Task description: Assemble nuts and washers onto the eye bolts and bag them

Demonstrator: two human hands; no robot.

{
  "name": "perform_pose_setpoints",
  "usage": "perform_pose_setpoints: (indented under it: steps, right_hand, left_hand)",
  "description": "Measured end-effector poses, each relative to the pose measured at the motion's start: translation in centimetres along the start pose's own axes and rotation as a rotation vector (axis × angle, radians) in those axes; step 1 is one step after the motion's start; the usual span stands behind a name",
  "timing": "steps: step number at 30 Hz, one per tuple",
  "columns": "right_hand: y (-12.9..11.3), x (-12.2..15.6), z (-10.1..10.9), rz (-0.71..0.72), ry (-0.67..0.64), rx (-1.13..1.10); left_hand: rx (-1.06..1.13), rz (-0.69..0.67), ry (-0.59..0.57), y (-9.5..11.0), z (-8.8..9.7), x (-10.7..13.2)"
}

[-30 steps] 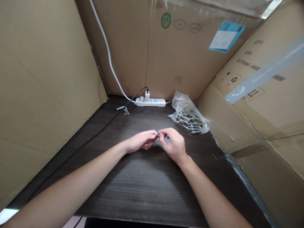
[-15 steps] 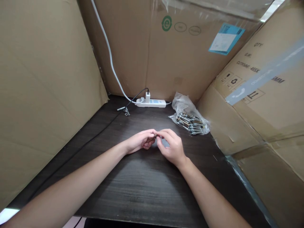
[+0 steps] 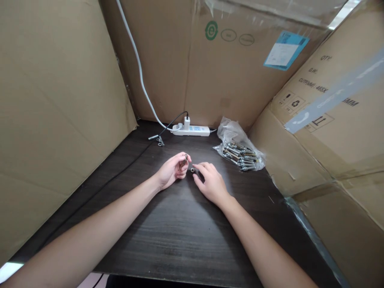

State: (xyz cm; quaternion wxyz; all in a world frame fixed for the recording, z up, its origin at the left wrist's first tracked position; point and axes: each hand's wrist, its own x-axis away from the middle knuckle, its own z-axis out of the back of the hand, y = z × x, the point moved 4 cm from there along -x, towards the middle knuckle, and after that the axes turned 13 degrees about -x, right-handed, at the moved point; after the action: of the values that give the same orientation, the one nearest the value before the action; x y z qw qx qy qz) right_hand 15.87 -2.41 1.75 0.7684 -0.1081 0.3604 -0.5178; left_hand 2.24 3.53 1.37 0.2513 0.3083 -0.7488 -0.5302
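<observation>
My left hand (image 3: pixel 172 171) is closed around a small metal bolt (image 3: pixel 184 160) whose end sticks up above the fingers. My right hand (image 3: pixel 210 182) is beside it, pinching a small metal nut (image 3: pixel 192 170) between thumb and forefinger just above the dark wooden table (image 3: pixel 180 236). The two hands are a little apart, and the nut is off the bolt. A clear plastic bag of metal anchor bolts (image 3: pixel 241 154) lies to the right of my right hand.
A white power strip (image 3: pixel 192 129) with a plugged charger lies at the back, with a white cable (image 3: pixel 135 60) running up and a black cable across the table. Small metal parts (image 3: pixel 157 139) lie near it. Cardboard walls (image 3: pixel 60 112) enclose the left, back and right.
The hands were joined at the bolt; now they have separated. The left hand tipped the bolt upward and the right hand came away holding the nut.
</observation>
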Motion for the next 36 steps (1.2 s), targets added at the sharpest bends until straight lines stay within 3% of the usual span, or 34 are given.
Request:
perform_pose_setpoints:
  steps: [5, 16, 19, 26, 30, 36]
  right_hand:
    - [0.3, -0.1, -1.1, 0.001, -0.090, 0.061]
    - [0.6, 0.0, -0.4, -0.028, -0.124, 0.049]
    - [0.5, -0.1, 0.3, -0.025, -0.056, 0.028]
    - [-0.9, 0.1, 2.7, 0.103, 0.236, -0.134]
    - [-1.4, 0.4, 2.8, 0.158, 0.256, -0.185]
    - [-1.6, 0.4, 2.6, 0.162, 0.218, -0.192]
  left_hand:
    - [-0.033, 0.017, 0.003, -0.1, -0.2, 0.0]
    - [-0.279, 0.030, -0.035, -0.9, -0.6, 0.0]
    - [-0.336, 0.019, -0.032, -0.8, -0.8, 0.1]
    - [-0.591, -0.069, -0.010, -0.3, -1.5, 0.5]
    - [-0.742, -0.162, -0.023, -0.1, -2.1, 0.7]
    - [-0.811, -0.172, -0.038, -0.3, -2.2, 0.9]
